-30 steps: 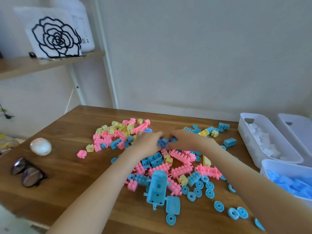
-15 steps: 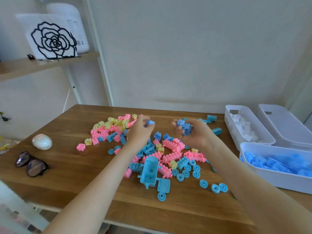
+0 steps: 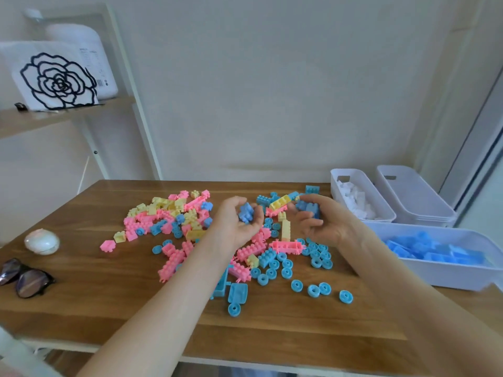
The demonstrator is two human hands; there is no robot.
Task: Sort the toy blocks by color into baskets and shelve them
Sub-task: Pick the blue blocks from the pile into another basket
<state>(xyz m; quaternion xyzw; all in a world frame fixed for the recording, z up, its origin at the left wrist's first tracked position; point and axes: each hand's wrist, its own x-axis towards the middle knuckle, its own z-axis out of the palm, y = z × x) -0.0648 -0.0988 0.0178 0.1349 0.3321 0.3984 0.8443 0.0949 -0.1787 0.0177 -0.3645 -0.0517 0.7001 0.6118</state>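
Note:
A heap of pink, yellow and blue toy blocks (image 3: 190,221) and blue wheels (image 3: 318,288) covers the middle of the wooden table (image 3: 81,289). My left hand (image 3: 236,227) is raised palm-up over the heap, fingers curled round a blue block (image 3: 246,212). My right hand (image 3: 319,223) is also palm-up beside it and cups several blue blocks (image 3: 309,206). At the right, a white basket (image 3: 441,273) holds blue blocks. Behind it another basket (image 3: 337,183) holds white blocks, and a third basket (image 3: 408,186) beside that shows nothing inside.
Sunglasses (image 3: 24,278) and a white round object (image 3: 42,240) lie at the table's left end. A shelf (image 3: 54,115) at upper left carries a rose-print bag (image 3: 57,80) and a white container (image 3: 89,50). The wall stands just behind the table.
Both hands lifted off the heap with blue blocks and turned palm-up. The view swung right, bringing the baskets further into sight.

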